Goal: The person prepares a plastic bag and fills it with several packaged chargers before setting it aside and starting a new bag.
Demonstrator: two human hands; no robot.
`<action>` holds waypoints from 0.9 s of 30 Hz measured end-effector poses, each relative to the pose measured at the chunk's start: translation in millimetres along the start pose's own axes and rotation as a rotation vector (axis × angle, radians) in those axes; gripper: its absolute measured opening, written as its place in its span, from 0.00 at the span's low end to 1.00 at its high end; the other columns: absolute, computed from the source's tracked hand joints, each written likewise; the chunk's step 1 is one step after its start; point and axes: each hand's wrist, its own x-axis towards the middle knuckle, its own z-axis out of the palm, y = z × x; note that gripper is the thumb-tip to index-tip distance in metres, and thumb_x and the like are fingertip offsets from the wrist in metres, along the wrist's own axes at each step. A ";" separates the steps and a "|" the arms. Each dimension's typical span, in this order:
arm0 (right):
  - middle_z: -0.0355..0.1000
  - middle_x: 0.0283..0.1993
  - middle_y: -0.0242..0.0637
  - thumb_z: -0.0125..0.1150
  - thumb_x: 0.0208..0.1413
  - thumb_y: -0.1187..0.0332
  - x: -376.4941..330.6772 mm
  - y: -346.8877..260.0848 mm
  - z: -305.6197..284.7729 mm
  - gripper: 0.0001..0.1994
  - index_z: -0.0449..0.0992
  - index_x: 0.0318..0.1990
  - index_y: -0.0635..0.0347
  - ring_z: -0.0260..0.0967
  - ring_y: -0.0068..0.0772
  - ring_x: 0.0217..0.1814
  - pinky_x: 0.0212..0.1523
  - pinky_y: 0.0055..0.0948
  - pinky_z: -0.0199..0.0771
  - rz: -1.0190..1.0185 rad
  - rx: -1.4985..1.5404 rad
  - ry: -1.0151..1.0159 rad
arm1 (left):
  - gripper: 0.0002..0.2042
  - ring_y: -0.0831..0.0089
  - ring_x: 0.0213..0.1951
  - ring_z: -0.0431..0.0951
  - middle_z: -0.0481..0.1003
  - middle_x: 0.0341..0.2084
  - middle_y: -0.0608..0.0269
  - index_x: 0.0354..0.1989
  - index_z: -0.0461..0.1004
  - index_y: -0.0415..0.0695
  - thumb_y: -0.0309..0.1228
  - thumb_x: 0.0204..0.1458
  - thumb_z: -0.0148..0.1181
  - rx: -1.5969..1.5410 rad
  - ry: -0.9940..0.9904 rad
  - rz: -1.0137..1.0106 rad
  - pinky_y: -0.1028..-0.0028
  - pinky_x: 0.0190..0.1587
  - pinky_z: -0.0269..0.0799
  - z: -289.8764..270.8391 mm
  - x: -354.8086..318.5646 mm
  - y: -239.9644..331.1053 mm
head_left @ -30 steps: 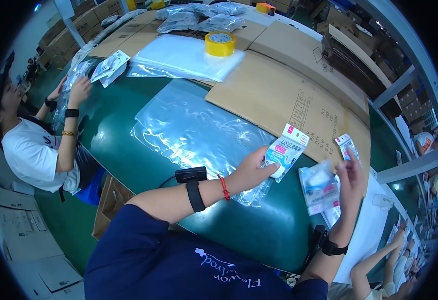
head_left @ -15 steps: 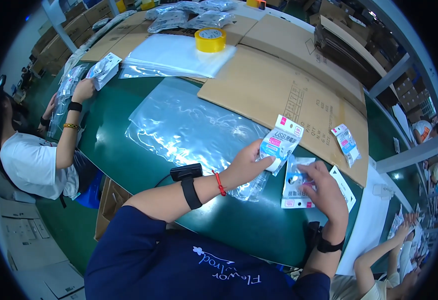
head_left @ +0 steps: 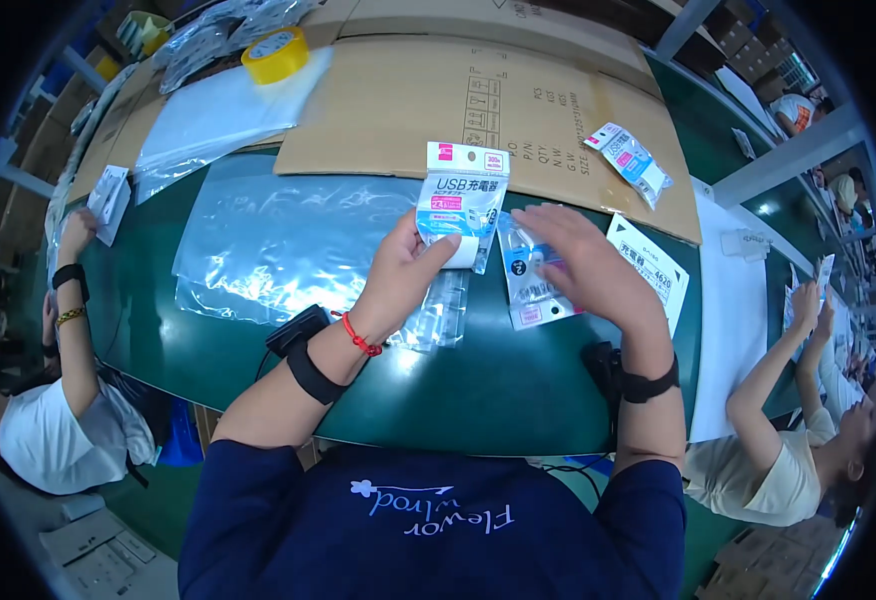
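Observation:
Near the table's middle, my left hand (head_left: 413,265) is closed on an upright charger packet (head_left: 465,195), a clear pouch with a white and pink printed header. The thumb lies across its lower front, beside a white patch. To the right, my right hand (head_left: 593,265) is over a second charger packet (head_left: 533,290), its fingers stretched and apart from the thumb. That packet has its header toward me, and the hand hides part of it. Whether the fingertips press on it I cannot tell. A printed white card (head_left: 648,265) is partly behind my right hand.
Clear plastic bags (head_left: 258,240) lie on the green table (head_left: 438,400). Behind is a cardboard sheet (head_left: 388,120) bearing another charger packet (head_left: 630,163). Yellow tape (head_left: 275,56) sits on plastic sleeves (head_left: 198,120) at the far left. Co-workers work on both sides.
My view has turned to the right, so the table things appear further left and higher. My left hand still holds its packet, now more upright. My right hand's fingers have straightened over the second packet.

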 end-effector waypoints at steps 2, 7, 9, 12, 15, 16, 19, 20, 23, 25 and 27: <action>0.68 0.46 0.41 0.66 0.42 0.75 2.4 -6.4 -4.3 0.30 0.66 0.57 0.56 0.65 0.43 0.52 0.54 0.34 0.66 0.092 -0.009 -0.080 | 0.13 0.77 0.48 0.72 0.72 0.46 0.62 0.51 0.66 0.38 0.24 0.57 0.52 -0.005 0.024 -0.011 0.75 0.52 0.67 -0.9 -2.9 1.4; 0.68 0.44 0.42 0.70 0.39 0.68 2.1 -7.5 -11.4 0.35 0.62 0.58 0.59 0.66 0.40 0.52 0.55 0.33 0.66 0.274 0.029 -0.253 | 0.13 0.78 0.47 0.72 0.73 0.45 0.63 0.51 0.67 0.38 0.24 0.57 0.52 0.021 0.024 -0.011 0.75 0.52 0.67 -5.0 -4.8 2.0; 0.68 0.43 0.41 0.71 0.39 0.66 4.0 -6.6 -12.0 0.36 0.61 0.58 0.60 0.67 0.39 0.50 0.53 0.33 0.67 0.270 0.060 -0.260 | 0.14 0.79 0.47 0.72 0.73 0.45 0.63 0.51 0.66 0.38 0.24 0.57 0.52 -0.054 0.054 -0.041 0.76 0.51 0.67 -8.7 -2.5 2.2; 0.69 0.41 0.37 0.71 0.41 0.66 11.9 -3.3 -16.5 0.31 0.63 0.53 0.60 0.69 0.30 0.45 0.49 0.28 0.70 0.525 0.439 -0.062 | 0.14 0.79 0.46 0.72 0.73 0.45 0.63 0.51 0.66 0.38 0.24 0.56 0.52 -0.122 0.080 -0.045 0.76 0.51 0.67 -8.4 -0.7 2.6; 0.70 0.40 0.34 0.71 0.43 0.65 15.7 -4.0 -12.0 0.28 0.64 0.51 0.59 0.70 0.26 0.43 0.47 0.25 0.70 0.534 0.942 0.145 | 0.14 0.79 0.46 0.72 0.73 0.44 0.64 0.51 0.66 0.38 0.24 0.56 0.52 -0.177 0.110 -0.022 0.76 0.50 0.67 -6.7 -0.3 4.0; 0.70 0.39 0.32 0.71 0.44 0.65 17.3 -4.7 -9.9 0.27 0.65 0.50 0.59 0.70 0.24 0.41 0.46 0.23 0.70 0.525 1.194 0.251 | 0.15 0.79 0.46 0.72 0.73 0.44 0.64 0.52 0.66 0.38 0.24 0.56 0.52 -0.121 0.081 0.003 0.76 0.50 0.67 -6.3 -1.3 4.5; 0.71 0.40 0.32 0.70 0.46 0.64 18.9 -8.2 -2.9 0.27 0.64 0.52 0.59 0.70 0.23 0.43 0.47 0.23 0.69 0.602 1.304 0.252 | 0.15 0.80 0.46 0.71 0.73 0.44 0.63 0.53 0.66 0.38 0.24 0.56 0.53 -0.008 0.022 0.051 0.76 0.50 0.67 -1.7 -6.0 5.1; 0.72 0.41 0.32 0.69 0.46 0.64 18.5 -9.9 0.2 0.27 0.64 0.53 0.60 0.70 0.23 0.44 0.48 0.23 0.69 0.643 1.361 0.250 | 0.16 0.80 0.46 0.71 0.73 0.44 0.63 0.53 0.65 0.38 0.24 0.57 0.53 -0.041 -0.013 0.106 0.77 0.50 0.67 4.7 -8.7 5.7; 0.72 0.43 0.34 0.69 0.47 0.63 18.1 -13.9 11.8 0.28 0.64 0.54 0.61 0.70 0.23 0.45 0.48 0.23 0.69 0.578 1.181 0.278 | 0.16 0.80 0.46 0.72 0.73 0.44 0.63 0.54 0.65 0.37 0.25 0.57 0.54 -0.107 -0.080 0.213 0.77 0.50 0.67 13.3 -12.2 6.2; 0.72 0.44 0.34 0.68 0.48 0.63 18.7 -18.1 13.5 0.29 0.64 0.55 0.61 0.70 0.23 0.45 0.48 0.23 0.69 0.542 1.091 0.287 | 0.17 0.79 0.46 0.72 0.73 0.44 0.62 0.54 0.64 0.37 0.26 0.57 0.54 -0.037 -0.081 0.193 0.77 0.50 0.68 6.6 -9.1 5.4; 0.72 0.45 0.35 0.68 0.49 0.62 20.1 -26.9 8.1 0.26 0.67 0.53 0.63 0.70 0.23 0.46 0.47 0.23 0.69 0.520 0.940 0.223 | 0.18 0.79 0.47 0.72 0.73 0.45 0.62 0.55 0.64 0.37 0.27 0.57 0.54 -0.002 -0.078 0.186 0.77 0.49 0.68 0.4 -7.3 3.2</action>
